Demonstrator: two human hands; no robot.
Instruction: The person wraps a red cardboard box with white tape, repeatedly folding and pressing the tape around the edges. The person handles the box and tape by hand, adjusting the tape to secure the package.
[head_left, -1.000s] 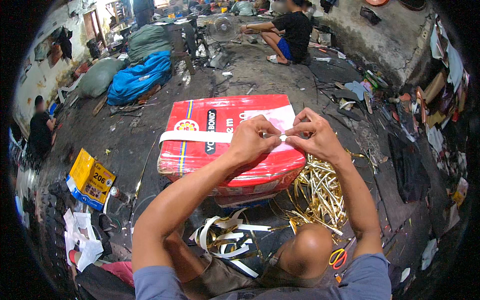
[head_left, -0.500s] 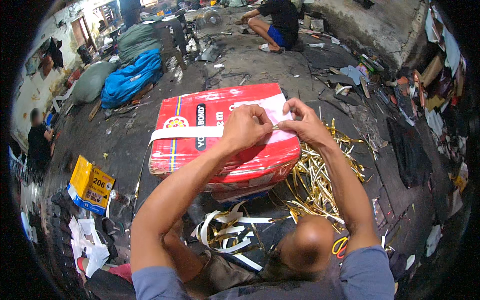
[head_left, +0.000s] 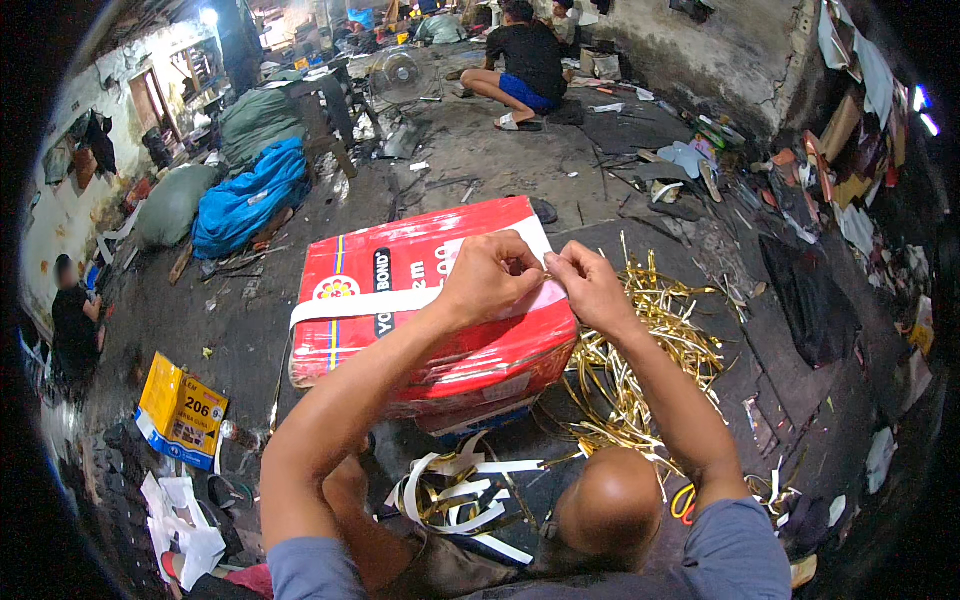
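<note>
A red carton [head_left: 350, 265] lies in front of my knees. Over its top runs a flat white strip [head_left: 375, 304], which passes out of sight under my left wrist. My left hand [head_left: 492, 278] is closed in a pinch above a pale sheet [head_left: 528, 304] on the carton's right part. Close by, my right hand [head_left: 590, 287] also pinches, thumb against fingers, its tips near those of the left. What lies between the fingertips is too small to make out. A heap of thin gold strips [head_left: 650, 350] spreads beside the carton, under my right forearm.
Curled white and gold strips [head_left: 455, 495] lie before my knees, and scissors with coloured handles [head_left: 684, 503] by my right knee. A yellow packet [head_left: 182, 410] rests at left. Farther off are a blue bundle [head_left: 250, 200], a fan [head_left: 394, 75] and a crouching person [head_left: 525, 65].
My view has shifted a little, so the carton sits slightly lower and farther left. The fingers of my right hand have drawn together into a tighter pinch. My left hand keeps its pinch.
</note>
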